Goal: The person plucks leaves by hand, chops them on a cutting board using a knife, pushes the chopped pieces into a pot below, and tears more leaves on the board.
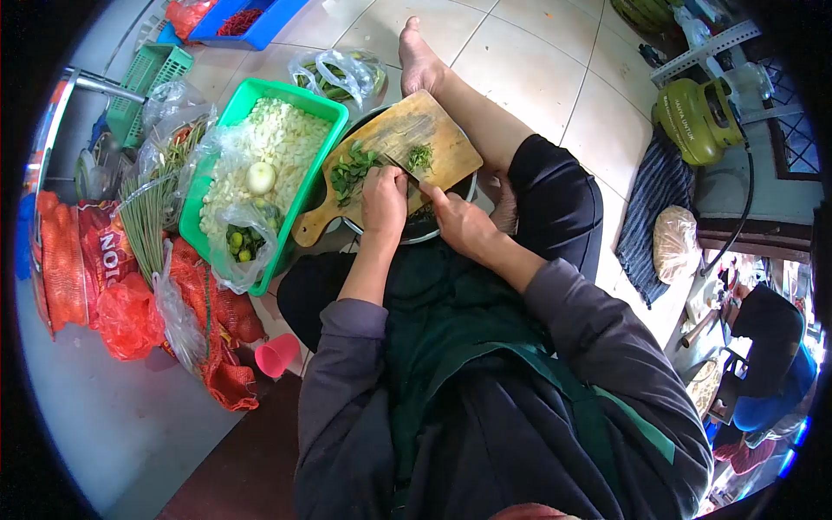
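Note:
A wooden cutting board (446,139) with a handle lies across a round basin (421,232) between my legs. My right hand (466,224) grips a knife (400,166), its blade resting at the board's middle. My left hand (384,199) has its fingers curled down on green leaves beside the blade. More whole leaves (351,173) lie to the left of that hand. On the blade's far side sits a small heap of finely cut leaves (419,157). The fingertips of my left hand are partly hidden.
Left of the board stands a green tray (185,212) with chopped white pieces, a peeled onion (261,178) and a bag of small green fruits (245,241). Red mesh sacks (65,260) and a pink cup (276,354) are nearby. A gas cylinder (693,121) stands right; another person (767,347) is at far right.

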A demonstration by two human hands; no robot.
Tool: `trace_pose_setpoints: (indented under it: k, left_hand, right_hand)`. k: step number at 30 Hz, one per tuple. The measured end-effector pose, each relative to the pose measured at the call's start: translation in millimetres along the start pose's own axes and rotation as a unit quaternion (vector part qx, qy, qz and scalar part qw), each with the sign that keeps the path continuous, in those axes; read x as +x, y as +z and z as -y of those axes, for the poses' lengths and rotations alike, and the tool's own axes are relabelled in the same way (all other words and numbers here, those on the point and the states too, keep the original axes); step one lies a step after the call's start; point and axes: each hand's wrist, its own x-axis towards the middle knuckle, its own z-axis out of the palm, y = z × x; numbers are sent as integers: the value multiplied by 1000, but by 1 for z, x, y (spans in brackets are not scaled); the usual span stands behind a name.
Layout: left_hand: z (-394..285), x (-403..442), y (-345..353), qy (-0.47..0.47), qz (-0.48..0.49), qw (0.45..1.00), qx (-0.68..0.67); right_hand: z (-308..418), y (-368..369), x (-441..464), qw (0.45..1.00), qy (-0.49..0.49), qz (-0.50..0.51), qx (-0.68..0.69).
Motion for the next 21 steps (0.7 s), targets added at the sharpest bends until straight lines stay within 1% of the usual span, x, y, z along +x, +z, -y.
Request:
trace_pose_setpoints:
  k: [3, 6, 9, 12, 15, 18, 21]
  left_hand:
    - [0, 0, -2, -2, 15, 1000, 9]
    - [5, -1, 2, -2, 9, 1000, 10]
    - [1, -2, -1, -4, 2, 1000, 13]
    - [-2, -2, -3, 12, -11, 1000, -5]
    - [-1, -2, -2, -1, 8, 1000, -2]
    - [-2, -1, -2, 5, -1, 1000, 15]
    - [1, -2, -3, 18, -4, 1000, 17]
  right_hand:
    - [-2, 3, 21, 999, 4, 25, 28]
    - [4, -16, 15, 997, -6, 17, 75]
    - [7, -24, -7, 999, -10, 43, 6]
    - [-2, -11, -11, 999, -11, 42, 17]
    - [-1, 0, 4, 999, 7, 41, -9]
    - [-2, 2, 22, 998, -54, 7, 18]
    - [-2, -10, 13, 996, -38, -2, 76]
